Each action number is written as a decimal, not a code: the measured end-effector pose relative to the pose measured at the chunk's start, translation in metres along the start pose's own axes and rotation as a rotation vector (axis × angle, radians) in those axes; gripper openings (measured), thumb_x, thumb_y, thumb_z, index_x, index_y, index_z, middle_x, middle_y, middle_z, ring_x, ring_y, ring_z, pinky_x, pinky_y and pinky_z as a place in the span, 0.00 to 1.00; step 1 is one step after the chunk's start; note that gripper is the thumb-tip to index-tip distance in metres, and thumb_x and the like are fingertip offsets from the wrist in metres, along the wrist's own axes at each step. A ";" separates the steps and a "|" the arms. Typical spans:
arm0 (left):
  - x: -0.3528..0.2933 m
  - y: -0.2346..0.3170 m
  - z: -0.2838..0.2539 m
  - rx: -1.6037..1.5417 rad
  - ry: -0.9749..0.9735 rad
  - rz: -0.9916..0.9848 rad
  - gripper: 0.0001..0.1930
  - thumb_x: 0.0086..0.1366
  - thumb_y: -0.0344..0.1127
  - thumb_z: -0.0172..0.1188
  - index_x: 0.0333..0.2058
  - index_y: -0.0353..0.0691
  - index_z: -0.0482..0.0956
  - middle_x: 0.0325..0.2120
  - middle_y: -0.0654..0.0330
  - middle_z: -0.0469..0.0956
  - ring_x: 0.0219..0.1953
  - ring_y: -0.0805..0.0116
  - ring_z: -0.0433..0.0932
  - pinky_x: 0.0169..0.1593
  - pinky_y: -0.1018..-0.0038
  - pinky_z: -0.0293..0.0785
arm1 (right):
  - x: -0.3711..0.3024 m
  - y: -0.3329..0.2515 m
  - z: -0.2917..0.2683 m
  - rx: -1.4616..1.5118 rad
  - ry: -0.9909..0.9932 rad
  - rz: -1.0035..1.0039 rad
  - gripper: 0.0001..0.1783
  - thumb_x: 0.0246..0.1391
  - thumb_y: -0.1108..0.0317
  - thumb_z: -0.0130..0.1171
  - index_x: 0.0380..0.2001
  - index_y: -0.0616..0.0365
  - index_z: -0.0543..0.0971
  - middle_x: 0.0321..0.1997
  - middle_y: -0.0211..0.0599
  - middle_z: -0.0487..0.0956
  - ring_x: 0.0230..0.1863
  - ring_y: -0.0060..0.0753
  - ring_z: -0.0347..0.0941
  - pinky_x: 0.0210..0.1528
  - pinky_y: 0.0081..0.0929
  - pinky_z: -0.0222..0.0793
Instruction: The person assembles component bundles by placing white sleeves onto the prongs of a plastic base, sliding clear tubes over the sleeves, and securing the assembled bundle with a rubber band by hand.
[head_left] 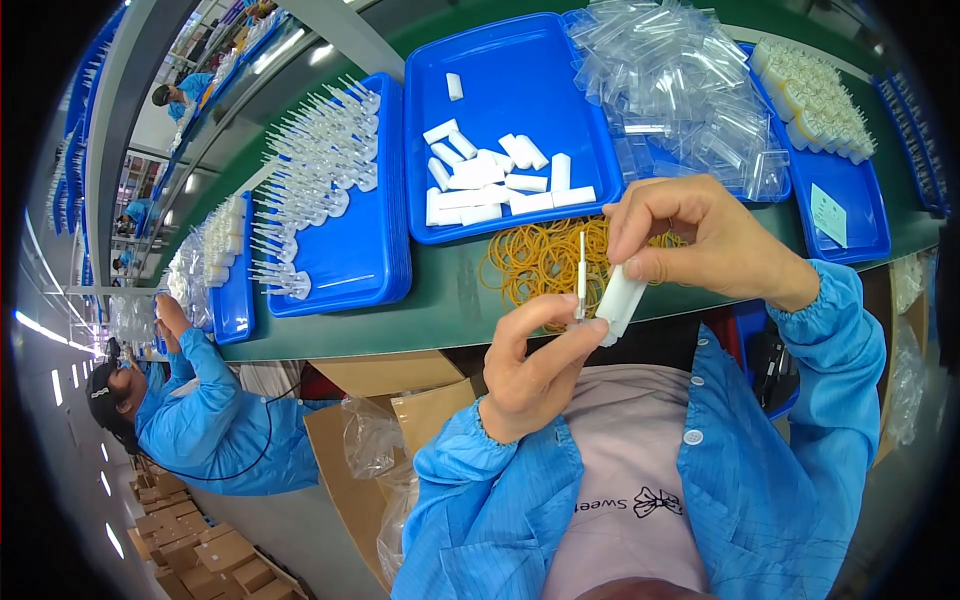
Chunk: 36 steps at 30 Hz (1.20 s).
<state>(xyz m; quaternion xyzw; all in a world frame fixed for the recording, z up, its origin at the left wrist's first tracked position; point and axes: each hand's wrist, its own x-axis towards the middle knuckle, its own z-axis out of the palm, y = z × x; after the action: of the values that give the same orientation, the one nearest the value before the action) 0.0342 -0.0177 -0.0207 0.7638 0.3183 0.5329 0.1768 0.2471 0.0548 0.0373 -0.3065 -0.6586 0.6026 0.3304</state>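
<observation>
Above the near table edge, my left hand (535,365) is closed, its thumb and fingers pinching a part with a thin white upright stem (582,262). The lower end of that part is hidden by the fingertips. My right hand (685,240) grips the top of a slim white rectangular block (620,300) between thumb and fingers. The block leans slightly, just right of the stem, and its lower end meets my left fingertips. Behind both hands lies a pile of yellow rubber bands (540,255) on the green table.
A blue tray (500,90) holds loose white blocks (480,180). Left of it, stacked trays carry many stemmed white parts (325,150). Clear plastic sleeves (670,80) heap at the back right, beside a tray of banded white pieces (810,100). A co-worker (200,410) sits at the left.
</observation>
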 end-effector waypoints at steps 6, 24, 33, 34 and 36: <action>-0.007 -0.002 0.003 -0.142 0.113 0.001 0.22 0.48 0.17 0.64 0.45 0.36 0.75 0.48 0.47 0.66 0.36 0.64 0.77 0.39 0.72 0.75 | -0.006 0.000 0.018 0.083 0.014 0.064 0.03 0.46 0.76 0.63 0.26 0.59 0.78 0.31 0.30 0.76 0.37 0.21 0.72 0.64 0.34 0.56; -0.021 -0.023 -0.012 -0.493 0.189 -0.619 0.10 0.61 0.22 0.57 0.42 0.29 0.75 0.42 0.58 0.70 0.42 0.72 0.74 0.46 0.79 0.72 | 0.096 0.077 -0.023 -1.668 -0.180 -0.615 0.08 0.47 0.69 0.55 0.33 0.52 0.76 0.32 0.30 0.74 0.41 0.33 0.71 0.55 0.35 0.59; -0.015 -0.026 -0.016 -0.480 0.224 -0.541 0.10 0.59 0.20 0.58 0.40 0.29 0.77 0.40 0.57 0.71 0.41 0.72 0.72 0.47 0.77 0.70 | 0.094 0.073 -0.029 -1.106 0.098 -0.391 0.13 0.49 0.71 0.57 0.41 0.58 0.75 0.30 0.36 0.75 0.34 0.34 0.75 0.34 0.30 0.71; -0.015 -0.026 -0.015 -0.476 0.227 -0.545 0.10 0.59 0.20 0.58 0.40 0.29 0.77 0.40 0.57 0.71 0.41 0.72 0.72 0.47 0.77 0.70 | 0.094 0.069 -0.026 -1.102 0.094 -0.392 0.13 0.49 0.71 0.57 0.41 0.58 0.75 0.30 0.36 0.75 0.34 0.34 0.75 0.34 0.30 0.71; -0.014 -0.025 -0.015 -0.441 0.252 -0.525 0.10 0.58 0.21 0.59 0.40 0.30 0.78 0.39 0.57 0.72 0.41 0.71 0.72 0.46 0.77 0.70 | 0.094 0.059 -0.020 -0.262 0.231 -0.084 0.14 0.53 0.67 0.58 0.43 0.59 0.74 0.34 0.35 0.76 0.35 0.28 0.76 0.37 0.23 0.75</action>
<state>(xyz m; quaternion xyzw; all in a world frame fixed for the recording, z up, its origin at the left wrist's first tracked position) 0.0100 -0.0101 -0.0401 0.5279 0.4004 0.6151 0.4275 0.2076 0.1464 -0.0142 -0.3864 -0.7013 0.4580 0.3861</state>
